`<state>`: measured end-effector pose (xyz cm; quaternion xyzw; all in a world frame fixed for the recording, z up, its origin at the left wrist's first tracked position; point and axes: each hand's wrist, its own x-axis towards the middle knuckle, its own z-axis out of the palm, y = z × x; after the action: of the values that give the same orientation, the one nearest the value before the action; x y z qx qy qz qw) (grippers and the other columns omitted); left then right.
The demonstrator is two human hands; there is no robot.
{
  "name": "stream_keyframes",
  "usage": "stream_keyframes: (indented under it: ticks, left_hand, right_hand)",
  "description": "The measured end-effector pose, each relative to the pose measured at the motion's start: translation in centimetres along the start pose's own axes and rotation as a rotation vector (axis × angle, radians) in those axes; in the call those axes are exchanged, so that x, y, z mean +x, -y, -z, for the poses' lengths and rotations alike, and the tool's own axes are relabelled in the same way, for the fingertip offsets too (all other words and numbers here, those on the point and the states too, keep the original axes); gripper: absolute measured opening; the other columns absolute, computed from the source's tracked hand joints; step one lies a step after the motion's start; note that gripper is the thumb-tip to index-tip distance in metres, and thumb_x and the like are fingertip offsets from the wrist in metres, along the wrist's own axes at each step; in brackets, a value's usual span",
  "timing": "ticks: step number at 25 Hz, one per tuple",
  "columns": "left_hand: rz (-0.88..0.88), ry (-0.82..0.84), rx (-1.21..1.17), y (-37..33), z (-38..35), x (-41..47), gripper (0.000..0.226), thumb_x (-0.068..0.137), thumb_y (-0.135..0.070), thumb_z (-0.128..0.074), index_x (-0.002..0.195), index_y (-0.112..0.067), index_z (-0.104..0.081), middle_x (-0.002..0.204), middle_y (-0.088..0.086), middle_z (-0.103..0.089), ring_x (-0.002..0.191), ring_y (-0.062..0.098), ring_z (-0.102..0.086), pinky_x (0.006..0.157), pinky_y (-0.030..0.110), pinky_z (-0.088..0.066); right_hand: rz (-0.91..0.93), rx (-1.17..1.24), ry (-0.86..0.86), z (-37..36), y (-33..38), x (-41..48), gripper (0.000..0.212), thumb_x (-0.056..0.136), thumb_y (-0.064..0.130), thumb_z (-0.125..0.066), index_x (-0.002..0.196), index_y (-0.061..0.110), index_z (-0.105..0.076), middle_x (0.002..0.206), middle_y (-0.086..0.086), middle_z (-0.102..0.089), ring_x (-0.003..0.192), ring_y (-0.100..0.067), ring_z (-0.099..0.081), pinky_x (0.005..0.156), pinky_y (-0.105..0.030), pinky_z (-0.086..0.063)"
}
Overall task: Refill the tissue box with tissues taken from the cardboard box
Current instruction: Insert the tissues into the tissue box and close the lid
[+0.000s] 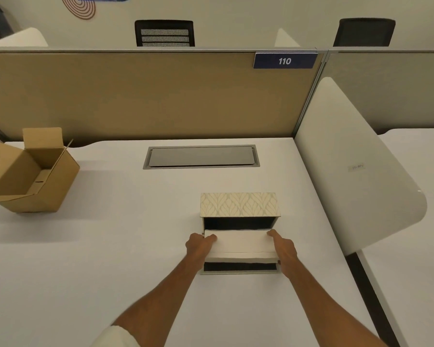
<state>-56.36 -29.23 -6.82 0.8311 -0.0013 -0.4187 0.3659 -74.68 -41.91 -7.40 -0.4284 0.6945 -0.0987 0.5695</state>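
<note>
The white table [135, 246] lies bare across its middle and toward 7 o'clock, bounded at 12 o'clock by a tan partition [135, 96] and at 3 o'clock by a curved white divider [348, 159]. The cardboard box [30, 176] sits near the table's edge at 9 o'clock, flaps up, its visible inside showing only bare cardboard. Near centre, toward 4 o'clock, the patterned tissue box [238, 204] stands open. The left hand [198, 246] and right hand [285, 249] grip the ends of a white tissue stack [241, 244] at its mouth.
</note>
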Motion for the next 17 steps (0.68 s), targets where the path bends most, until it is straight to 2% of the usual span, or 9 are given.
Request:
stream_keyframes:
  ticks: [3, 6, 9, 12, 17]
  left_hand:
    - [0.009, 0.007, 0.000, -0.06, 0.12, 0.00, 0.053, 0.085, -0.032, -0.068, 0.123, -0.002, -0.048, 0.114, 0.013, -0.057, 0.095, 0.023, -0.053, 0.082, 0.032, -0.049]
    - [0.014, 0.005, -0.012, -0.05, 0.31, 0.02, 0.043, 0.088, -0.029, -0.063, 0.119, -0.002, -0.051, 0.101, 0.010, -0.053, 0.089, 0.022, -0.052, 0.077, 0.031, -0.047]
    - [0.004, 0.001, 0.001, -0.10, 0.28, -0.09, 0.037, 0.091, -0.025, -0.061, 0.118, -0.001, -0.051, 0.098, 0.009, -0.052, 0.088, 0.021, -0.051, 0.077, 0.030, -0.048]
    - [0.003, -0.004, 0.001, -0.19, 0.28, -0.22, 0.036, 0.091, -0.025, -0.060, 0.117, 0.000, -0.052, 0.098, 0.010, -0.053, 0.087, 0.021, -0.052, 0.076, 0.030, -0.047]
    - [0.007, -0.019, -0.003, -0.02, 0.26, -0.28, 0.035, 0.092, -0.025, -0.059, 0.116, 0.000, -0.053, 0.097, 0.009, -0.053, 0.087, 0.022, -0.051, 0.079, 0.031, -0.049]
  right_hand:
    - [0.026, -0.037, -0.009, -0.16, 0.18, 0.05, 0.046, 0.085, 0.053, -0.057, 0.098, 0.011, -0.042, 0.097, -0.009, -0.050, 0.092, -0.025, -0.049, 0.086, -0.039, -0.044]
    - [0.012, -0.037, -0.010, -0.06, 0.09, 0.16, 0.052, 0.086, 0.053, -0.056, 0.110, 0.008, -0.045, 0.103, -0.010, -0.050, 0.095, -0.027, -0.048, 0.092, -0.041, -0.045]
    - [-0.002, -0.026, 0.001, 0.17, 0.21, -0.08, 0.064, 0.086, 0.052, -0.056, 0.127, 0.005, -0.043, 0.115, -0.014, -0.051, 0.105, -0.030, -0.049, 0.098, -0.044, -0.044]
    - [-0.008, -0.007, 0.018, 0.24, 0.47, -0.42, 0.071, 0.086, 0.053, -0.056, 0.136, 0.005, -0.038, 0.133, -0.018, -0.047, 0.119, -0.034, -0.046, 0.103, -0.045, -0.042]
    - [-0.014, 0.042, 0.047, 0.42, 0.43, -0.69, 0.072, 0.086, 0.052, -0.056, 0.137, 0.006, -0.036, 0.136, -0.018, -0.046, 0.121, -0.034, -0.045, 0.104, -0.046, -0.041]
